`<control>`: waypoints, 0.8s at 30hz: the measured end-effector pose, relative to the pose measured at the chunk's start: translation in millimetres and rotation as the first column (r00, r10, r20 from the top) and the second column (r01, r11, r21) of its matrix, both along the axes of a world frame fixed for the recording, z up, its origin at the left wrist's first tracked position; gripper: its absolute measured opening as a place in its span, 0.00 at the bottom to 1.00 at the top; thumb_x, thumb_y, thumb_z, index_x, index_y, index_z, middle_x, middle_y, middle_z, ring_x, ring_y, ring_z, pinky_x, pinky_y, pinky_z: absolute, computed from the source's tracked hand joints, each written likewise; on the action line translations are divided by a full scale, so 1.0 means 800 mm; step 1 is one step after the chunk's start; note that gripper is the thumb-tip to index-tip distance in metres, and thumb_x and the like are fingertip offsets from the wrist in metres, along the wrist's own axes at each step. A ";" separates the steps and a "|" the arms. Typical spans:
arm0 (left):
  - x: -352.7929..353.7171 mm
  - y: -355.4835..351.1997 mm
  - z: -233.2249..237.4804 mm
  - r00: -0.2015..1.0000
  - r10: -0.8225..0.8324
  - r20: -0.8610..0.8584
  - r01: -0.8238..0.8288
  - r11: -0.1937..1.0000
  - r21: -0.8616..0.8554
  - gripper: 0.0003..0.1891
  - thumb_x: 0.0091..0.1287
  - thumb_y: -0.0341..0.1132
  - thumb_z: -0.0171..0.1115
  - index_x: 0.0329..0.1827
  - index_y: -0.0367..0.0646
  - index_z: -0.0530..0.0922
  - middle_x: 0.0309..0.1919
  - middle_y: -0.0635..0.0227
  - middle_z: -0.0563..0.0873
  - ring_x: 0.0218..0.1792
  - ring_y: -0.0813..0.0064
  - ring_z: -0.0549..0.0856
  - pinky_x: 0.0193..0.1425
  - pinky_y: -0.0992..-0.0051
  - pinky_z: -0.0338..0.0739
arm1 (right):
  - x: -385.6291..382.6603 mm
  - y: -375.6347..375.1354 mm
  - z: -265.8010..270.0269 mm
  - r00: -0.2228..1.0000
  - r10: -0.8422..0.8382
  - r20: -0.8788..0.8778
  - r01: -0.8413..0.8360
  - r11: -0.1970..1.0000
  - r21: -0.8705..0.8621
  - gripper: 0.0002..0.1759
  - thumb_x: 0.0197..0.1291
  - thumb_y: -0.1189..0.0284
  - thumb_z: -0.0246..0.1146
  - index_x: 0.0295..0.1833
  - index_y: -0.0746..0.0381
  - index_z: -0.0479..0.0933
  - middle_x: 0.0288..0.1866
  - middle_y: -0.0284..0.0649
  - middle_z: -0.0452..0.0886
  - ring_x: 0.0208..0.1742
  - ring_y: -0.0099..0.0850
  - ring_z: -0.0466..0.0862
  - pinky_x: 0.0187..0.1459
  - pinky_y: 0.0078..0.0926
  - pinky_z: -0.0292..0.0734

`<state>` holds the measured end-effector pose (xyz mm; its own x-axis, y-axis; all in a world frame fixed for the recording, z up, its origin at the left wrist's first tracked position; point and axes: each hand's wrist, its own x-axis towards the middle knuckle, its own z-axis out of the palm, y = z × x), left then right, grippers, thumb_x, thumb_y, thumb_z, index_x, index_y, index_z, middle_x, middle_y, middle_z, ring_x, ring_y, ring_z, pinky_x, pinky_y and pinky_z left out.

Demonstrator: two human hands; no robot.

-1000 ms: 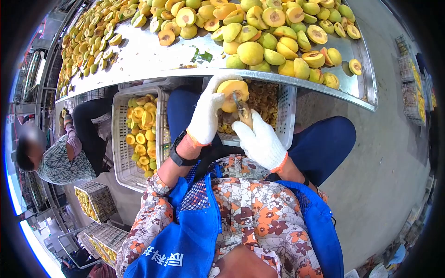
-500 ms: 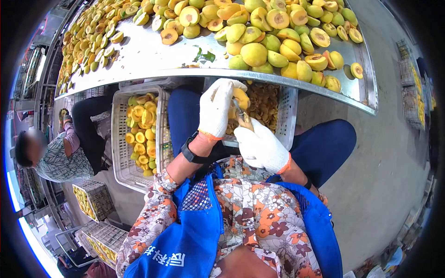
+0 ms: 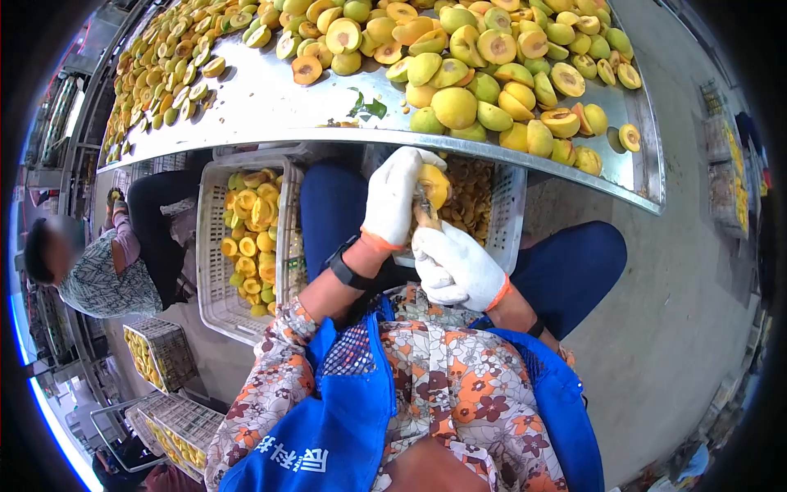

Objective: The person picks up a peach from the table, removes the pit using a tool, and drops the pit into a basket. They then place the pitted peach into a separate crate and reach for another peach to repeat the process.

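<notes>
Holding: left hand (image 3: 393, 199), yellow fruit (image 3: 435, 185) | right hand (image 3: 459, 267), tool (image 3: 426, 214) | crate (image 3: 510, 215) beneath

Fruit-processing workshop (crates (image 3: 246, 246), metal table (image 3: 270, 102)).

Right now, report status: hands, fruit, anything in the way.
Left hand holding fruit; right hand on tool, its tip at the fruit. Crate below, table edge close ahead.

Gloved left hand (image 3: 395, 197) gripping halved fruit (image 3: 434, 185), gloved right hand (image 3: 459, 266) holding a tool (image 3: 425, 211), apparently metal-tipped, over crate of scraps (image 3: 510, 221).
</notes>
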<state>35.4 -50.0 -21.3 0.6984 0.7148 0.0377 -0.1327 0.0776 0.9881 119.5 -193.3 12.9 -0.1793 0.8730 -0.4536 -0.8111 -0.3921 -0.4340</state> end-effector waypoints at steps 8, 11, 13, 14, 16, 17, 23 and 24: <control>-0.011 0.000 0.022 0.947 -0.044 0.319 0.093 0.986 -0.138 0.25 0.84 0.51 0.43 0.51 0.36 0.80 0.40 0.60 0.88 0.40 0.71 0.87 0.48 0.72 0.83 | 0.008 0.007 -0.001 0.966 0.124 -0.226 -0.100 0.989 0.113 0.13 0.82 0.64 0.50 0.45 0.61 0.72 0.18 0.28 0.65 0.09 0.16 0.57 0.10 0.18 0.51; -0.021 -0.005 0.026 0.948 0.116 0.295 0.002 0.928 -0.373 0.29 0.83 0.57 0.42 0.51 0.38 0.81 0.38 0.56 0.89 0.36 0.66 0.88 0.42 0.71 0.84 | 0.003 0.016 0.003 0.961 0.196 -0.196 -0.164 0.972 0.167 0.11 0.80 0.64 0.54 0.44 0.59 0.73 0.20 0.27 0.65 0.10 0.15 0.57 0.10 0.16 0.50; -0.032 0.002 0.039 0.930 0.111 0.351 0.091 0.854 -0.512 0.30 0.82 0.60 0.42 0.49 0.40 0.81 0.36 0.56 0.88 0.34 0.66 0.87 0.37 0.71 0.83 | 0.002 0.016 -0.001 0.939 0.271 -0.210 -0.222 0.948 0.228 0.11 0.79 0.65 0.54 0.44 0.61 0.72 0.19 0.29 0.66 0.09 0.16 0.57 0.09 0.18 0.51; -0.038 0.009 0.044 0.912 0.112 0.396 0.166 0.780 -0.603 0.31 0.82 0.61 0.42 0.49 0.40 0.81 0.35 0.56 0.87 0.32 0.66 0.86 0.32 0.71 0.81 | 0.004 0.015 -0.002 0.916 0.340 -0.214 -0.275 0.918 0.285 0.11 0.78 0.66 0.55 0.44 0.63 0.71 0.18 0.30 0.66 0.08 0.17 0.57 0.09 0.20 0.52; -0.053 0.035 0.044 0.918 0.373 0.134 -0.260 0.822 -0.506 0.30 0.79 0.64 0.46 0.49 0.43 0.81 0.31 0.60 0.87 0.20 0.70 0.80 0.18 0.77 0.70 | 0.008 0.005 0.001 0.919 0.326 -0.221 -0.257 0.922 0.290 0.11 0.77 0.66 0.56 0.42 0.62 0.70 0.19 0.31 0.68 0.10 0.17 0.59 0.10 0.20 0.53; -0.075 0.062 0.040 0.887 0.458 0.063 -0.374 0.792 -0.483 0.25 0.80 0.59 0.49 0.49 0.45 0.81 0.32 0.60 0.88 0.20 0.72 0.82 0.19 0.77 0.73 | 0.014 -0.001 0.006 0.973 0.229 -0.011 -0.222 0.954 0.203 0.10 0.77 0.66 0.56 0.43 0.62 0.70 0.20 0.31 0.68 0.11 0.17 0.60 0.10 0.20 0.54; -0.126 0.153 0.047 0.352 0.910 -0.222 0.262 0.132 0.956 0.15 0.68 0.43 0.70 0.52 0.46 0.86 0.57 0.49 0.85 0.57 0.54 0.84 0.64 0.59 0.77 | 0.039 -0.033 -0.034 0.939 0.084 0.334 -0.073 0.996 -0.046 0.13 0.76 0.63 0.61 0.54 0.60 0.70 0.24 0.27 0.69 0.17 0.16 0.65 0.17 0.19 0.57; -0.096 0.160 0.040 0.472 0.822 -0.318 0.047 0.336 0.941 0.18 0.68 0.43 0.69 0.58 0.46 0.85 0.60 0.50 0.84 0.65 0.58 0.81 0.70 0.61 0.73 | 0.038 -0.028 -0.037 0.939 0.081 0.335 -0.071 0.997 -0.044 0.13 0.76 0.63 0.61 0.54 0.60 0.70 0.24 0.27 0.69 0.17 0.16 0.65 0.17 0.19 0.57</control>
